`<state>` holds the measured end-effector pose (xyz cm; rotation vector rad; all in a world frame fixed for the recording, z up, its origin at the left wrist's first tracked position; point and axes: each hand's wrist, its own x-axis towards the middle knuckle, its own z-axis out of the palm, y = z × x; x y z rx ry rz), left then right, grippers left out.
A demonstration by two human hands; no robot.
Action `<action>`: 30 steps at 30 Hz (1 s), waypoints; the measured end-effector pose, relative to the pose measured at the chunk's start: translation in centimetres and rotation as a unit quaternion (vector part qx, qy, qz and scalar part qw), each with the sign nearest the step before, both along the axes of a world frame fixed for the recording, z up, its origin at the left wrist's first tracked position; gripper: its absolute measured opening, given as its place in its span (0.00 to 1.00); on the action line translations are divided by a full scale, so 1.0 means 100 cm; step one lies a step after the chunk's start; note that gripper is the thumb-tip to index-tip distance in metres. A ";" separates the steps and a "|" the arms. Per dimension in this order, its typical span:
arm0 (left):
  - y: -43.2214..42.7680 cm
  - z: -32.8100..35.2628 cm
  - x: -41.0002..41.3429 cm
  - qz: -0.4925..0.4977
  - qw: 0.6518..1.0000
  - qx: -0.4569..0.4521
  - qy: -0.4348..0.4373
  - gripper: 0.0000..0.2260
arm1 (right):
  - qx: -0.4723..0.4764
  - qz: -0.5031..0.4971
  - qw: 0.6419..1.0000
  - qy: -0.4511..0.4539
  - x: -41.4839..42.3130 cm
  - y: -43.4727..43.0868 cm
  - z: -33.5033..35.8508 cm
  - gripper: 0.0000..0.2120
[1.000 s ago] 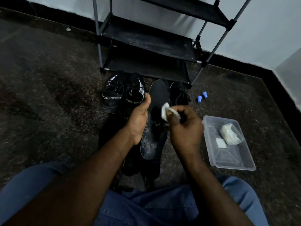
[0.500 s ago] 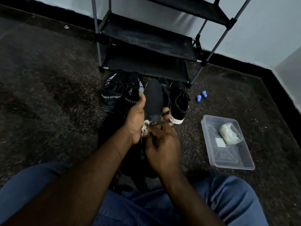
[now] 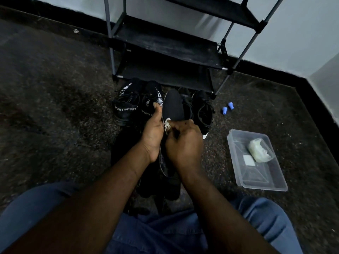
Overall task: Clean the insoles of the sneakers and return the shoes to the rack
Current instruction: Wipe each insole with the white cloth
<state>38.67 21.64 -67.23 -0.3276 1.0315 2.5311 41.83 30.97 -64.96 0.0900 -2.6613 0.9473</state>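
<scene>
Just right of the black knit sneakers lettered SPORT in white, the left hand grips the long black fabric-topped insole by its left edge, holding it between the person's lap and the rack. The right hand pinches a small crumpled white wipe against the insole's middle. To wipe well, the left hand should brace firmly while the strokes run the full length. Spare wipes seem to lie in the clear plastic tray.

head view looks steeply down, close over hands.
</scene>
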 end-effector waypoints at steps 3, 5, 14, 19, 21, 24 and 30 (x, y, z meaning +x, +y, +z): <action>0.002 0.001 0.001 -0.022 0.997 0.067 -0.012 0.44 | 0.007 0.016 1.000 0.011 0.017 -0.004 -0.006 0.11; 0.001 0.002 0.000 -0.010 0.994 0.105 -0.014 0.42 | -0.004 0.038 0.999 0.014 0.033 -0.002 -0.009 0.11; -0.003 0.001 -0.001 -0.030 0.995 0.087 -0.033 0.48 | -0.024 0.042 0.999 -0.014 0.034 0.002 0.006 0.16; -0.002 0.002 -0.002 0.000 1.000 -0.003 -0.027 0.43 | -0.018 0.031 0.999 -0.017 0.005 -0.007 0.016 0.18; -0.002 0.001 0.000 0.001 1.000 0.004 -0.027 0.43 | -0.011 0.034 0.999 -0.028 0.001 -0.010 0.017 0.20; -0.003 0.003 0.003 -0.015 0.997 0.073 -0.017 0.47 | 0.004 0.052 0.998 -0.042 0.012 -0.014 0.016 0.23; -0.008 0.012 -0.002 -0.009 0.987 0.162 -0.016 0.44 | 0.013 0.081 0.996 -0.039 0.044 -0.002 0.008 0.12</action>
